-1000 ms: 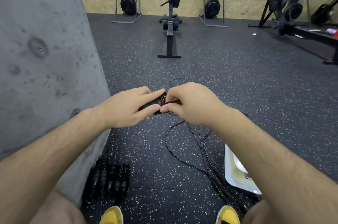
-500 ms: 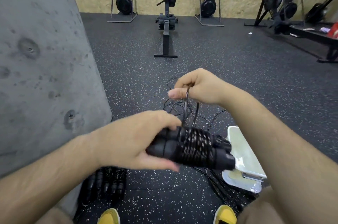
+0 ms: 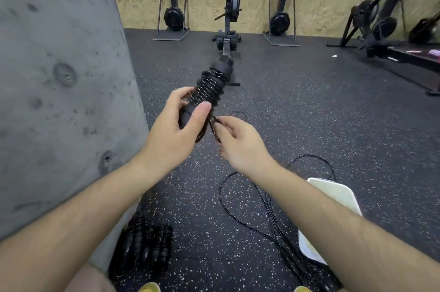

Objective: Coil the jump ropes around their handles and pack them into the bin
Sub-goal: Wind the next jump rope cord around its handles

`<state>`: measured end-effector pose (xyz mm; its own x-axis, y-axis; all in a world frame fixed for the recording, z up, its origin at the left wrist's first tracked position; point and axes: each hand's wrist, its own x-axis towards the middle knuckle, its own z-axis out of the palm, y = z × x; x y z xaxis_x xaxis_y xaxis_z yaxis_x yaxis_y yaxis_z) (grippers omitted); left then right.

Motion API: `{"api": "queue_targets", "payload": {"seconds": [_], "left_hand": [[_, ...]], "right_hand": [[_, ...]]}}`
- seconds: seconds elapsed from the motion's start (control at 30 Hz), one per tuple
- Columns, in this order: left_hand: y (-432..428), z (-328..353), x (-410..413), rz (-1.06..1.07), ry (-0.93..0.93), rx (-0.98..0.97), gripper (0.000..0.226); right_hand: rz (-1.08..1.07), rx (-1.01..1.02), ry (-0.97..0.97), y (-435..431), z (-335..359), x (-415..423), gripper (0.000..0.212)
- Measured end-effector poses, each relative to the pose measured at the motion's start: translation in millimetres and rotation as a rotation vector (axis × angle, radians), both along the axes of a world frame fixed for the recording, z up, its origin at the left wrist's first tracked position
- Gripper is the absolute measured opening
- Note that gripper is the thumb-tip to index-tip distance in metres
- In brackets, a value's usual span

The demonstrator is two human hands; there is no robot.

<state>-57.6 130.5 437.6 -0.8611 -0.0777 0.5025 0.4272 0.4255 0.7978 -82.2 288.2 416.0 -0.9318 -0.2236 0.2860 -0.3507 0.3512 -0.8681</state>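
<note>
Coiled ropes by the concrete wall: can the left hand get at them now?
Likely not yet. Nothing lies over the coiled ropes on the floor, but the left hand grips the wound handles and would have to free itself first.

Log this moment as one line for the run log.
step: coiling rope | left hand: holds wrapped handles | right hand: pinches rope end | white bin: on floor, right side
</note>
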Motion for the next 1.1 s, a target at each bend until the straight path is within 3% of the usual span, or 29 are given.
{"api": "queue_targets", "payload": {"seconds": [0.1, 0.17, 0.27, 0.4, 0.57, 0.73, 0.8, 0.9, 1.1], "left_hand": [[3.1, 1.2, -7.7, 0.102, -0.121, 0.192, 0.03], [7.1, 2.8, -7.7, 0.133, -0.19, 0.302, 0.039], [10.3, 4.8, -8.1, 0.085, -0.247, 0.517, 0.058], [11.9, 8.8, -4.5, -0.069, -0.306, 0.858, 0.063], [20.2, 11.5, 2.6, -0.165, -0.329, 0.863, 0.054], [23.2, 11.0, 5.7, -0.244, -0.304, 0.836, 0.047], [22.8, 10.1, 5.6, -0.28, -0.326, 0.848, 0.049], [23.0, 10.8, 3.5, -0.294, -0.342, 0.888, 0.055], [18.8, 10.6, -0.7, -0.281, -0.402, 0.941, 0.052]], "right_hand": [[-0.025, 0.128, 0.201, -9.0, 5.3, 16.5, 0.029], [-0.036, 0.113, 0.275, -14.0, 9.0, 25.9, 0.028], [-0.061, 0.061, 0.286, -18.6, 11.1, 30.2, 0.025], [0.065, -0.01, 0.276, -14.8, 12.0, 33.6, 0.022], [-0.053, -0.117, 0.423, -17.3, 8.5, 34.9, 0.022], [-0.105, 0.028, 0.697, -3.6, 17.8, 31.9, 0.012], [-0.188, -0.008, 0.675, -1.3, 23.1, 30.6, 0.009], [-0.094, -0.039, 0.61, 1.5, 26.1, 31.1, 0.009], [-0.031, -0.087, 0.507, -0.6, 24.8, 28.6, 0.028]]}}
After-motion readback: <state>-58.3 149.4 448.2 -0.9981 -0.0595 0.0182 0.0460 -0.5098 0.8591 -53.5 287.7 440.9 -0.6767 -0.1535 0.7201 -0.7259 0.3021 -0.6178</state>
